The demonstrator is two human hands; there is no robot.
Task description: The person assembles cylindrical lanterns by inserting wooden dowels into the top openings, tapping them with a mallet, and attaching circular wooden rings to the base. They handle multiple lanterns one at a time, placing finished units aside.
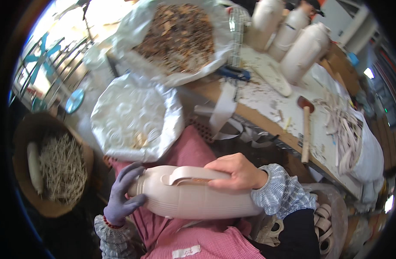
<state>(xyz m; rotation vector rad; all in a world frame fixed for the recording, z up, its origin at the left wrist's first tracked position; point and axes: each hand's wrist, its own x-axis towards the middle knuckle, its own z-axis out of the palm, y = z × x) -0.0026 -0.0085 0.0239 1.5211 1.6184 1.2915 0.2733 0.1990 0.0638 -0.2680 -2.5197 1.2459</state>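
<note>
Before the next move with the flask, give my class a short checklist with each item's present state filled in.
1. Left hand on the neck end of the pale pink flask: ok.
2. Right hand on the flask, at the handle: ok.
3. Gloves on both hands: not ok; only the left is gloved.
4. Handle joined at both ends: cannot tell; the right hand covers one end.
5. Flask resting on the lap: cannot tell; its underside is hidden.
6. Mallet clear of both hands: ok.
</note>
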